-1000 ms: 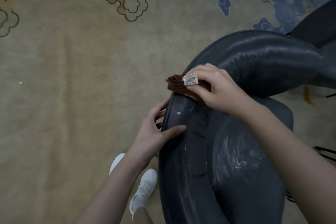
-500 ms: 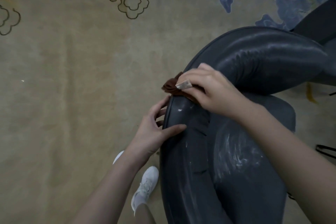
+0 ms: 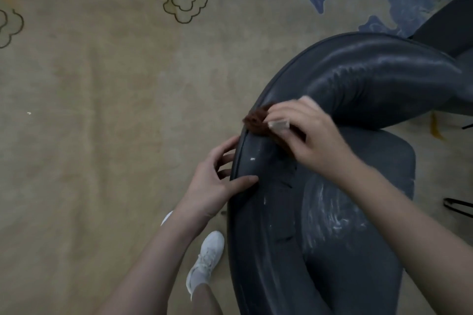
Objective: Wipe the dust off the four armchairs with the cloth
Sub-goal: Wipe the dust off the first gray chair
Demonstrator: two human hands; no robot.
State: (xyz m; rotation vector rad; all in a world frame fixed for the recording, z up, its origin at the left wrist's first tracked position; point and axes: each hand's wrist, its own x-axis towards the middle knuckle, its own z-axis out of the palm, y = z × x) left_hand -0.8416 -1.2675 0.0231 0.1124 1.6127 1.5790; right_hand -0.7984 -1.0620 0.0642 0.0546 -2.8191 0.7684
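A dark grey armchair (image 3: 363,79) with a curved padded back fills the right half of the view, with white dust streaks on its seat (image 3: 330,215). My right hand (image 3: 309,135) grips a brown cloth (image 3: 256,120) with a small white label and presses it on the top of the chair's curved rim. My left hand (image 3: 217,181) holds the rim lower down, thumb on the inner side and fingers curled round the outer edge.
A beige carpet (image 3: 102,135) with dark cloud outlines and blue patches covers the floor. My white shoe (image 3: 204,261) stands beside the chair's left edge. Part of another dark chair (image 3: 450,25) shows at the upper right. Thin black legs (image 3: 458,203) lie at the right edge.
My right hand has slid the cloth a little along the rim, and the cloth is now more bunched under the fingers. My left hand has kept its hold on the rim.
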